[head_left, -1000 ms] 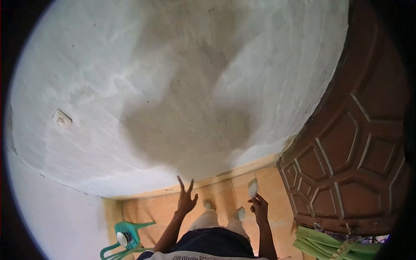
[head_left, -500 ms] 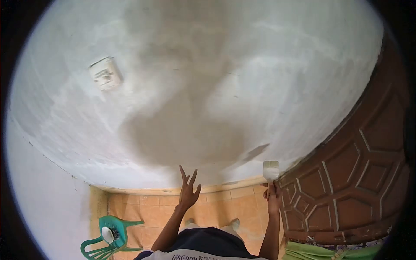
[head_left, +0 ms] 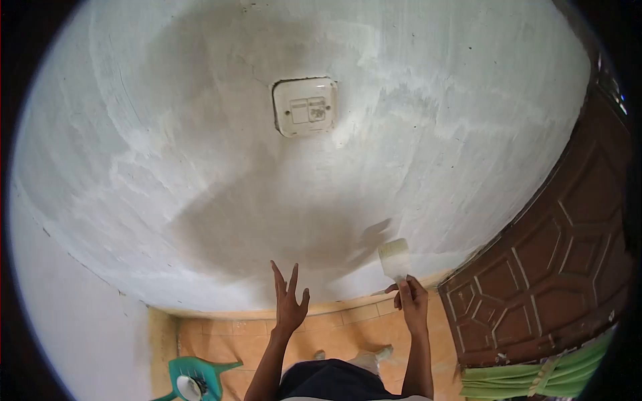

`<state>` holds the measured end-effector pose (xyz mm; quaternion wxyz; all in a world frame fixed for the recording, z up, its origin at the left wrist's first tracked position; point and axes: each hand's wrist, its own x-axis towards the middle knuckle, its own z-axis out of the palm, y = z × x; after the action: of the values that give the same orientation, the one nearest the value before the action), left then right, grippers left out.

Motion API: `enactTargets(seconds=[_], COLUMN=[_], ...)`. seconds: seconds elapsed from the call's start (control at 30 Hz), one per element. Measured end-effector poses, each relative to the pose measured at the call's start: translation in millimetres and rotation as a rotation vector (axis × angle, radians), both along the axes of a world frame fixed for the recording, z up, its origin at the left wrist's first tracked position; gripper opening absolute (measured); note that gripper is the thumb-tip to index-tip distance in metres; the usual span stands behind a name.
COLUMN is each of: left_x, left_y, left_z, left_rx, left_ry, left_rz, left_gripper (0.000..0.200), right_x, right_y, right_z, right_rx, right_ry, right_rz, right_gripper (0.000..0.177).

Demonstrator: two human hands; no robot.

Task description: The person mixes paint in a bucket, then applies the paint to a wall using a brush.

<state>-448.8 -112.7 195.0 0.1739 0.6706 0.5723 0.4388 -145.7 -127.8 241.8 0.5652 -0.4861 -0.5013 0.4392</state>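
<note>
My right hand (head_left: 413, 299) grips the handle of a wide paintbrush (head_left: 393, 255), bristles pointing up toward the wall. Pale paint coats the brush head. To the left, my left hand (head_left: 290, 307) is raised with its fingers spread and nothing in it. Both hands are in front of the lower part of a patchy white-grey wall (head_left: 428, 160), where my shadow falls. Higher up, a white light switch plate (head_left: 306, 108) is set in the wall, with smudges on its buttons.
A green plastic chair (head_left: 210, 374) stands at the lower left with a white container (head_left: 190, 387) on it. On the right is a brown panelled door (head_left: 535, 281), with a tied green curtain (head_left: 568, 367) below it. Orange tiles (head_left: 321, 327) cover the floor.
The view has shifted, so the switch plate now sits nearer the middle. My right hand and the brush have moved left and the brush tilts more. My left hand stays spread.
</note>
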Motion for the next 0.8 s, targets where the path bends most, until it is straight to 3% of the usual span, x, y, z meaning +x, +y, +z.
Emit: enactTargets(seconds=[0.13,0.33,0.43,0.63,0.8], left_x=[-38.5,-51.0,-45.4,-55.9,-61.3], left_y=[21.2,64.1,76.5,87.8,93.6], left_z=[28.9,66.9,66.5,47.1,35.9], left_rx=[0.182,0.428,0.353,0.275,0.257], left_ry=[0.193,0.262,0.282,0.305,0.393], left_rz=[0.098,0.285,0.311,0.301,0.311], left_gripper=[0.078,0.08,0.077,0.072,0.075], right_x=[-38.5,-77.4,-100.4,-139.7,-147.7], right_y=[10.4,37.1,55.0,79.0,73.4], right_z=[53.4,156.0,184.5,188.8,179.6], right_rx=[0.103,0.399,0.542,0.626,0.563], right_ry=[-0.035,-0.143,-0.15,-0.498,-0.558], right_rz=[-0.092,-0.237,-0.35,-0.474,-0.511], right_gripper=[0.028,0.028,0.026,0.022,0.02])
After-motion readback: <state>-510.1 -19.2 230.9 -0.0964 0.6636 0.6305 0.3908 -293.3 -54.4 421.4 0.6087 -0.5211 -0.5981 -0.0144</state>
